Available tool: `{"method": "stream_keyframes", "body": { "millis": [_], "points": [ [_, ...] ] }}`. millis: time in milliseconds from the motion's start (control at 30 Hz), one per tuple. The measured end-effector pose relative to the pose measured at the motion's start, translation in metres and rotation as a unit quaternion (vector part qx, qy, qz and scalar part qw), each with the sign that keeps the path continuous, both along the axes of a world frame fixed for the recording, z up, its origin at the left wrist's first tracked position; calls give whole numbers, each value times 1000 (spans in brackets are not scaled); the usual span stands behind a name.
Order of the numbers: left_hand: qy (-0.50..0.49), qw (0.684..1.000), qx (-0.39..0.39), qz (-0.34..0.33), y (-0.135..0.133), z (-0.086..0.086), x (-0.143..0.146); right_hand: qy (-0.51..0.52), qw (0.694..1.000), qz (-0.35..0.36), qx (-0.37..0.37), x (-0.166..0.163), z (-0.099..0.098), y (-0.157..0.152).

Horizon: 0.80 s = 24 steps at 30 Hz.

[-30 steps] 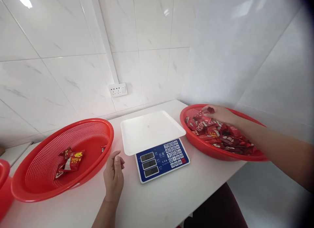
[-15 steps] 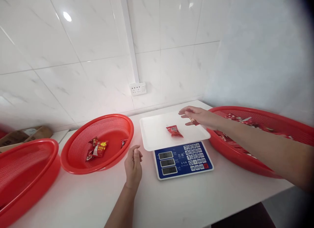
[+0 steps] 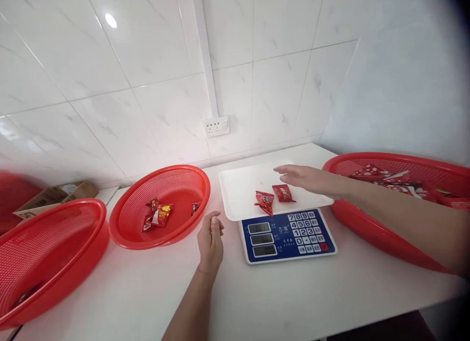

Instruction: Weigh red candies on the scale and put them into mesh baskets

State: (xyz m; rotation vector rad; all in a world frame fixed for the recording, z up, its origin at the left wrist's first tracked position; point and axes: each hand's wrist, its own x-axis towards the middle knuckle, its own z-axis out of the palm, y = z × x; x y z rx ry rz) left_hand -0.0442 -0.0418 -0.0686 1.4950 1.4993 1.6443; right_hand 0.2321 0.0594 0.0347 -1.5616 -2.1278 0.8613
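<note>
A white wall socket (image 3: 216, 126) sits on the tiled wall (image 3: 147, 86). A cardboard box (image 3: 55, 196) lies behind the leftmost red basket (image 3: 44, 248).

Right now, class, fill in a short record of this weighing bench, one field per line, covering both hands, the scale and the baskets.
Left hand: left hand empty, loosely curled, resting on table left of scale
Right hand: right hand open, empty, over white tray
On tray: two red packets, close together
Baskets: middle basket holds a few packets; right basket holds many; left basket contents unclear
</note>
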Motion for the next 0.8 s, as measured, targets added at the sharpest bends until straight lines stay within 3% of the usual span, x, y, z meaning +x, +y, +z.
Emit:
{"method": "stream_keyframes", "body": {
  "millis": [167, 267, 400, 533, 633, 733, 800],
  "points": [
    [5, 1000, 4, -6, 0, 0, 1, -94, 979, 174, 42, -9, -4, -18],
    [11, 1000, 5, 1, 0, 1, 0, -124, 965, 203, 114, -22, -18, -23],
    [6, 1000, -1, 12, 2, 0, -2, -127, 959, 174, 183, -24, -27, -17],
    [8, 1000, -2, 2, 1, -1, -2, -115, 978, 103, 142, 5, -11, -14],
    [8, 1000, 1, 3, 1, 0, -1, -145, 983, 0, 111, 47, -3, -13],
    [7, 1000, 3, 3, 1, 0, -1, -196, 970, -95, 111, 95, -19, -9],
    [9, 1000, 4, 0, 1, 0, 0, -180, 976, -97, 70, 121, -40, -8]
  ]
}}
